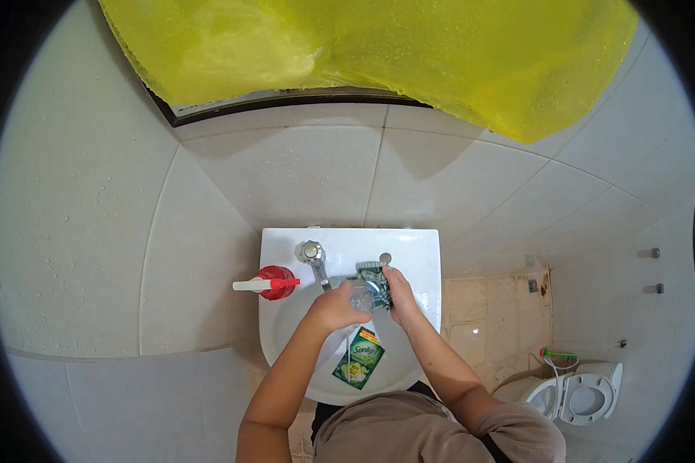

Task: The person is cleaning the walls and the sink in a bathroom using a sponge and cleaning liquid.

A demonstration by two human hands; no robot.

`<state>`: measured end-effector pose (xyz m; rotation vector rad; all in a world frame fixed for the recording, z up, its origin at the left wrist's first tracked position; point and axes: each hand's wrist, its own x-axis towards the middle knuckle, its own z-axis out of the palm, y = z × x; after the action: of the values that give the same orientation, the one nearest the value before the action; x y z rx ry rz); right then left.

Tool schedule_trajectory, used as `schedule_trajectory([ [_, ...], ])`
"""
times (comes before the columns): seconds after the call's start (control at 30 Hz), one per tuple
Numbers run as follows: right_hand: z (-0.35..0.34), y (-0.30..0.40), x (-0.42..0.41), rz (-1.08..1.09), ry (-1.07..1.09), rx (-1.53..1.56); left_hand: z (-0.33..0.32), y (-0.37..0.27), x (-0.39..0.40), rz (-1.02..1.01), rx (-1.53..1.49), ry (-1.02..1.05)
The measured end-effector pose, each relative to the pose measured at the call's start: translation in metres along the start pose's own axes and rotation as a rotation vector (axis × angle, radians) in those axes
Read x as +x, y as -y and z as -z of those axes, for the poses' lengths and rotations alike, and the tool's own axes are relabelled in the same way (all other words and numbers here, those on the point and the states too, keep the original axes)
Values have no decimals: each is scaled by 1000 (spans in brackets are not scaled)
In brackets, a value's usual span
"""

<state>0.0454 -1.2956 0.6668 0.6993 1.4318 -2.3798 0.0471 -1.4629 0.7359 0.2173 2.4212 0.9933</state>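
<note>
Over the white washbasin (284, 249), my left hand (337, 307) grips a small clear plastic bottle (361, 298). My right hand (402, 294) holds a crumpled green patterned packet or cloth (376, 275) against the bottle's right side; its exact kind cannot be told. A green Sunlight sachet (359, 357) lies in the basin's front part, below my hands. The chrome tap (318, 263) is just behind my left hand. On the basin's left edge stands a red spray bottle (275, 282) with a white and red trigger head.
Above hangs a yellow plastic sheet (382, 52), partly covering a dark-framed mirror or panel (237, 110). Tiled walls stand behind and to the left. At the lower right are a white toilet (585, 399) with its lid up and a green-handled sprayer (559, 353).
</note>
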Motion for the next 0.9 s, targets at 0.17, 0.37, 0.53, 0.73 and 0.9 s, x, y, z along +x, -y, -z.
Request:
schedule_trajectory([
  [0.17,-6,6,5,-55,37,136,13,-24,8,86,254,82],
  [0.37,-25,11,38,144,32,-86,10,-15,-4,111,87,-82],
  [0.53,-46,3,58,1042,-62,-1143,-13,16,-22,-60,-200,-303],
  [0.73,-24,18,64,1271,178,-1515,-52,53,-44,-206,-391,-461],
  [0.9,30,24,27,1170,-454,-1460,-83,70,-52,-215,-505,-466],
])
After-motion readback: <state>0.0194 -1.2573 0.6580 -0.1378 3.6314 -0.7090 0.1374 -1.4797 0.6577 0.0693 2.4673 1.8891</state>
